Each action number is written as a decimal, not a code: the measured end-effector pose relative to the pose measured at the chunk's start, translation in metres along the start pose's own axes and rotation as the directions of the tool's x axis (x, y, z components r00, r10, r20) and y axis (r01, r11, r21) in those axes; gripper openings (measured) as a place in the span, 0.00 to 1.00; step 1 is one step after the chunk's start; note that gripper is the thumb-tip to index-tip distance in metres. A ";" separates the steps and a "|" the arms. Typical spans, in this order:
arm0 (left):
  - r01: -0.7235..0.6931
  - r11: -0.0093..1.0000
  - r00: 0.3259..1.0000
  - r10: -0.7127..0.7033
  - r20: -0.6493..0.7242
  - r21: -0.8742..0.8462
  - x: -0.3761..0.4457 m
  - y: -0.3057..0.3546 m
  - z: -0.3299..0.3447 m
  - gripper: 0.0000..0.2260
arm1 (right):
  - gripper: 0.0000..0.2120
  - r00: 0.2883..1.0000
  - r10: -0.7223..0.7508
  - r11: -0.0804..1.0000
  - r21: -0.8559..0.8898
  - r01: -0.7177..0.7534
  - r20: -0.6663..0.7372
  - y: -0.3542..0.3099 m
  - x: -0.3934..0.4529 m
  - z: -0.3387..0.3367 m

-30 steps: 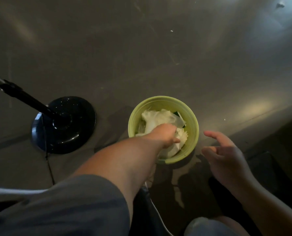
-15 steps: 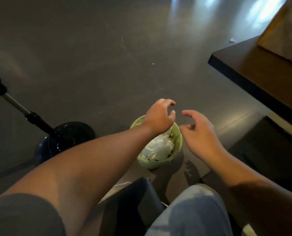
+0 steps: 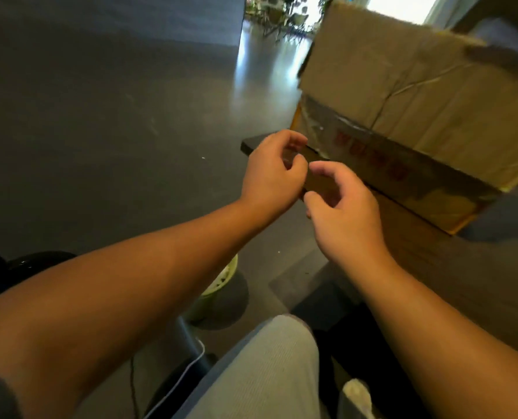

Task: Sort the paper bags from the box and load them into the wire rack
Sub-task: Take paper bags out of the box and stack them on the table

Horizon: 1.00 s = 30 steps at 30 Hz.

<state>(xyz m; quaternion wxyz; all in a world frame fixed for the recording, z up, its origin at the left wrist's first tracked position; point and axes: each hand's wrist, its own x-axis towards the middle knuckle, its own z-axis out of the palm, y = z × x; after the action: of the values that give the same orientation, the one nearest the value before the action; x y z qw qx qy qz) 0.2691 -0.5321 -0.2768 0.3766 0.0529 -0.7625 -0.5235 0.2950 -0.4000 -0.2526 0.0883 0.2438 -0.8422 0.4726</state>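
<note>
Now both hands, left and right, loosely curled, empty, before box

dark glossy floor, dark wall far left, bright daylight glare top centre, dark wooden table right.
</note>
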 end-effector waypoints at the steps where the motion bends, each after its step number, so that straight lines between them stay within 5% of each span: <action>1: -0.045 0.999 0.999 0.045 0.025 0.001 -0.001 0.018 0.010 0.11 | 0.17 0.999 -0.011 1.000 0.003 0.012 -0.035 -0.002 -0.001 -0.016; 6: -0.147 0.985 0.988 0.150 0.027 -0.092 0.001 0.092 0.044 0.10 | 0.16 0.989 0.020 0.996 0.090 -0.007 -0.144 -0.004 -0.013 -0.086; 10: 0.119 0.904 0.981 -0.170 -0.091 -0.411 -0.044 0.111 0.067 0.09 | 0.16 0.985 0.042 0.992 0.123 -0.021 -0.169 0.009 -0.030 -0.119; 14: 0.332 0.885 0.941 -0.286 0.181 -0.325 -0.099 0.090 0.081 0.09 | 0.16 0.990 0.015 0.992 0.128 0.003 -0.139 0.024 -0.040 -0.140; 21: 0.077 0.997 0.893 -0.056 0.446 -0.030 -0.077 0.083 0.087 0.08 | 0.15 0.992 0.005 0.997 0.083 0.006 -0.124 0.056 -0.033 -0.160; 30: -0.086 0.988 0.817 0.144 0.559 -0.129 -0.036 0.067 0.111 0.06 | 0.17 0.988 0.067 0.998 0.030 -0.063 -0.140 0.080 -0.004 -0.167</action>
<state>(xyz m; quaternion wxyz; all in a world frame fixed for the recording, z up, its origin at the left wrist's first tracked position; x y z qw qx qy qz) 0.2464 -0.4010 -0.2578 0.1667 -0.1695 -0.8150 -0.5284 0.2450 -0.2240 -0.2241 0.1289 0.1834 -0.8353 0.5019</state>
